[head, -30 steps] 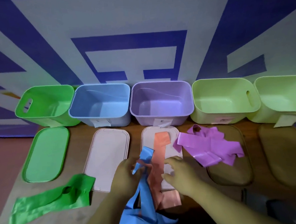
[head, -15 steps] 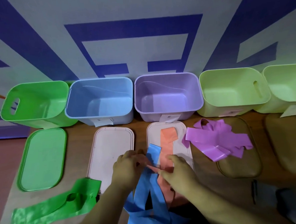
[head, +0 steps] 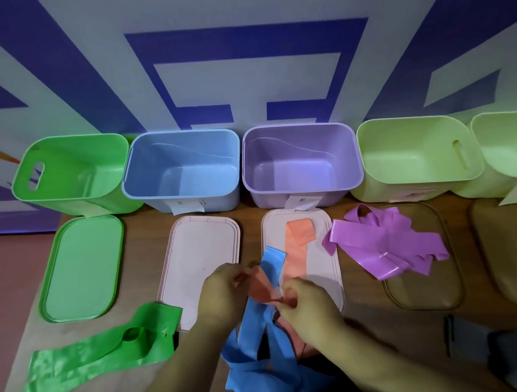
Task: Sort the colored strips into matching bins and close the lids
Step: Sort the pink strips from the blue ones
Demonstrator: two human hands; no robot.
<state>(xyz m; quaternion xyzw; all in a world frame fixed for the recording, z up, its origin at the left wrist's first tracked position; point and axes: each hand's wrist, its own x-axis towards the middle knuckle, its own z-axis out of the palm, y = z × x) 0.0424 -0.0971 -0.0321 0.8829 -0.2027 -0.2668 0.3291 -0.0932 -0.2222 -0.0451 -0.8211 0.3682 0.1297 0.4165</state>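
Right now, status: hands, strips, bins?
Left hand and right hand pinch orange strip, tangled with blue strips. Nothing binned: blue bin, purple bin open, empty. Green strip, purple strips untouched.

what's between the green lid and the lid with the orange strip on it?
Head view: one pale pink lid, lying flat in front of the blue bin.

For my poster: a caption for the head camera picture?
Left hand and right hand pinch tangled blue strips and orange strips before open bins.
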